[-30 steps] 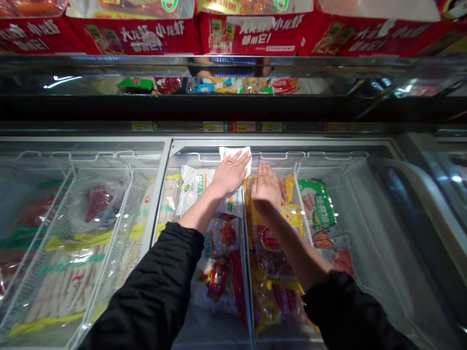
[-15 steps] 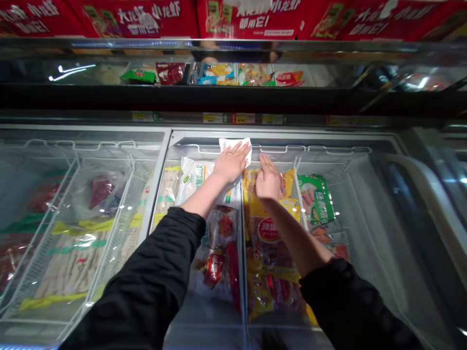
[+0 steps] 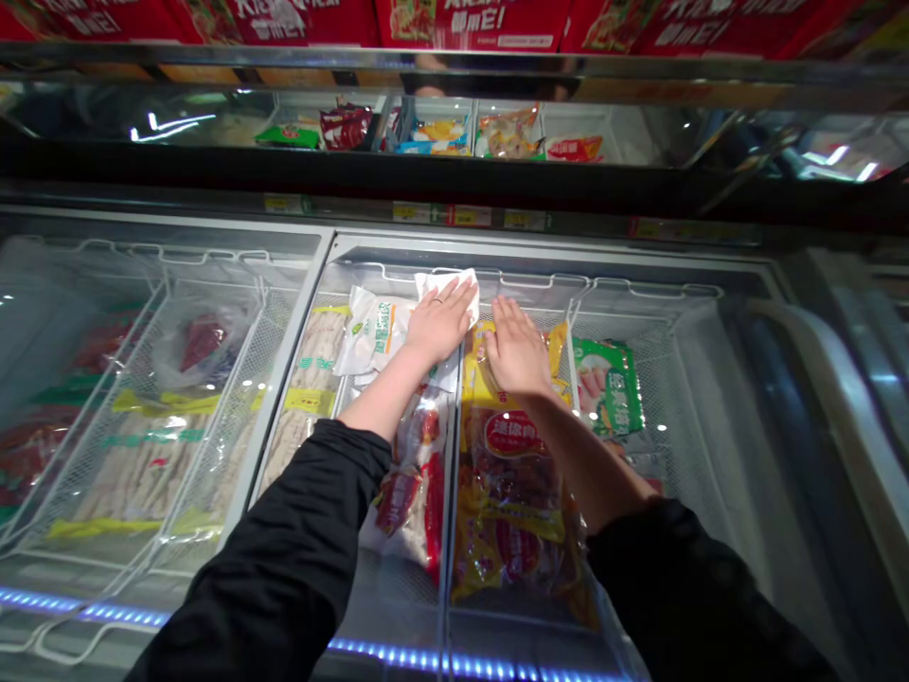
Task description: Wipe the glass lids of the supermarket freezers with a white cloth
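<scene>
My left hand (image 3: 441, 322) lies flat, pressing a white cloth (image 3: 465, 282) near the far edge of the freezer chest. The cloth shows past its fingertips; whether it is fabric or paper I cannot tell. Beside it, my right hand (image 3: 518, 346) has its fingers stretched out and holds nothing. It is over a yellow food bag (image 3: 501, 384); whether it touches the bag or a glass cover I cannot tell. A white packet with green print (image 3: 376, 327) lies left of my left hand. Red-and-clear packs (image 3: 416, 493) lie below it.
White wire dividers (image 3: 568, 355) split the freezer. At right lie a green packet (image 3: 611, 379) and a curved rail (image 3: 845, 417). The left bay holds bags of long pale food (image 3: 149, 464). Behind rises a dark shelf edge (image 3: 454, 170), with red boxes (image 3: 469, 24) at the top.
My left hand and the white cloth have shifted slightly toward me. My right hand has turned flatter, with its back showing more. The view has tilted down a little.
</scene>
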### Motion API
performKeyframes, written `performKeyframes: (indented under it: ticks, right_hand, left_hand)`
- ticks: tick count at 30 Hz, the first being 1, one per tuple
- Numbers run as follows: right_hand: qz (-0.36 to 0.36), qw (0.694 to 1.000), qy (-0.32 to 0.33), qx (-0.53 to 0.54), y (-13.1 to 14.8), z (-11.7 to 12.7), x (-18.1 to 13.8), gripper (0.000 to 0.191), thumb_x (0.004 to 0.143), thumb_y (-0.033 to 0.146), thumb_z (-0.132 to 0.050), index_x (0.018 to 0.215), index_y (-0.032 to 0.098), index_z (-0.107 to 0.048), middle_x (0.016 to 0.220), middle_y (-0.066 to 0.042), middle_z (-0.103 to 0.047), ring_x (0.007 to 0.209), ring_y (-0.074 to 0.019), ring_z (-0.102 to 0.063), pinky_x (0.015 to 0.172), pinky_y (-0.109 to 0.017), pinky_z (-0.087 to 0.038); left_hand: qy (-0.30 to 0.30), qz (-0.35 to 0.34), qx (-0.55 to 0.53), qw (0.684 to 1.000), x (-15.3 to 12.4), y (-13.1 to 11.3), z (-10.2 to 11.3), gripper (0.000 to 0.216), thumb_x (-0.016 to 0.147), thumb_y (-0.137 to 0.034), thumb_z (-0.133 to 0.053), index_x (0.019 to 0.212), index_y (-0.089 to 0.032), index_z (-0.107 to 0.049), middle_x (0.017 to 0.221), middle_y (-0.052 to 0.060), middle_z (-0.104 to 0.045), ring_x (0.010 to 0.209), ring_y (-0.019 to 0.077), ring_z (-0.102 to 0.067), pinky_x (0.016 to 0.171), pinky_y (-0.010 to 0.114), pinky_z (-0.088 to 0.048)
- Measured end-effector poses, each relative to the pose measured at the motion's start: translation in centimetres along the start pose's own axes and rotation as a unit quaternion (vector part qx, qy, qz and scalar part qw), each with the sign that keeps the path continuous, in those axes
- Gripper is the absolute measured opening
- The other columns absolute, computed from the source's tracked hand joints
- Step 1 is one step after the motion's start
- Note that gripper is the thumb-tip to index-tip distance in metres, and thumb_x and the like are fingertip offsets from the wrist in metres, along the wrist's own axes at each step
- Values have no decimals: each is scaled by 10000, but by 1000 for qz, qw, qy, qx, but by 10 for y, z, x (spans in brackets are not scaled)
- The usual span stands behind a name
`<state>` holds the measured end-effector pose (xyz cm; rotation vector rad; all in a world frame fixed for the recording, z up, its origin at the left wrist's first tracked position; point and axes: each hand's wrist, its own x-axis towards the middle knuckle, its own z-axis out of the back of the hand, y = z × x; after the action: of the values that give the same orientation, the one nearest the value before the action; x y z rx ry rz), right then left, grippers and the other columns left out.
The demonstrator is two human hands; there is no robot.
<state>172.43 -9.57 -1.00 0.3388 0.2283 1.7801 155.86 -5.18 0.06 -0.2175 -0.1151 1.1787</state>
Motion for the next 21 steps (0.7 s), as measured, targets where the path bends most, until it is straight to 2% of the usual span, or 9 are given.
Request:
performKeyframes:
  ticks: [4, 5, 7, 9, 11, 14, 17, 19, 21]
  right_hand:
    - [-70, 995, -76, 2, -3, -5, -2, 610, 1001, 201, -268, 1589, 53, -332, 1624, -164, -387, 1538, -289, -299, 1258, -542, -274]
    - [-82, 993, -81, 2, -5, -6, -1, 604, 1001, 198, -261, 1575, 33, -352, 1616, -178, -396, 1532, -297, -310, 1252, -540, -282]
    - [-87, 993, -77, 0, -7, -7, 0, 591, 1005, 197, -253, 1538, -15, -393, 1608, -208, -395, 1526, -308, -320, 1248, -528, -289]
    - [-81, 994, -72, 0, -11, -7, 1, 582, 1009, 196, -248, 1517, -32, -419, 1604, -225, -391, 1523, -312, -324, 1243, -527, -294]
    - [-63, 996, -63, 2, -18, -3, 0, 578, 1012, 209, -263, 1524, -6, -422, 1601, -216, -398, 1520, -307, -334, 1235, -533, -307]
    - [0, 1000, -17, 2, -35, 8, -2, 583, 1025, 286, -308, 1548, 53, -413, 1604, -168, -413, 1514, -284, -351, 1244, -504, -311]
    - [55, 998, 18, -5, -50, 19, -5, 592, 1041, 347, -311, 1566, 85, -394, 1628, -120, -385, 1526, -259, -329, 1265, -472, -279]
    - [57, 998, 17, -9, -54, 22, -5, 588, 1042, 337, -315, 1568, 86, -389, 1637, -113, -369, 1531, -259, -318, 1267, -471, -269]
    - [51, 999, 9, -6, -54, 21, -5, 579, 1040, 313, -322, 1563, 76, -396, 1633, -120, -377, 1528, -258, -323, 1266, -462, -267]
  left_hand:
    - [-41, 130, 3, 991, 21, -16, -6, 593, 1048, -277, -275, 1626, -146, -286, 1687, 49, -254, 1571, 223, -204, 1289, 438, -164]
    - [-40, 124, 3, 992, 21, -20, -7, 590, 1047, -278, -284, 1624, -153, -294, 1683, 46, -265, 1570, 224, -210, 1290, 439, -162]
    - [-28, 55, 2, 998, 13, -22, -8, 574, 1051, -288, -298, 1618, -200, -315, 1671, 7, -300, 1565, 202, -226, 1293, 420, -157]
    - [-10, -39, 3, 999, 3, -16, -7, 553, 1060, -304, -301, 1610, -258, -329, 1663, -47, -313, 1560, 164, -236, 1295, 383, -151]
    - [5, -66, 7, 998, 1, -6, -3, 549, 1064, -312, -292, 1611, -271, -321, 1671, -64, -287, 1561, 144, -226, 1292, 369, -153]
    - [17, 48, 4, 999, 18, 2, 4, 573, 1060, -294, -272, 1629, -225, -267, 1693, -23, -223, 1573, 166, -184, 1284, 413, -182]
    - [-1, 174, 6, 985, 43, -13, 3, 596, 1055, -292, -266, 1635, -158, -242, 1700, 37, -193, 1577, 219, -176, 1275, 466, -204]
    - [-20, 173, 16, 985, 53, -29, -2, 604, 1051, -287, -262, 1626, -100, -257, 1692, 76, -211, 1572, 259, -197, 1268, 495, -220]
    - [-24, 111, 24, 993, 53, -42, -7, 600, 1055, -287, -246, 1621, -87, -273, 1685, 75, -237, 1569, 262, -209, 1271, 487, -217]
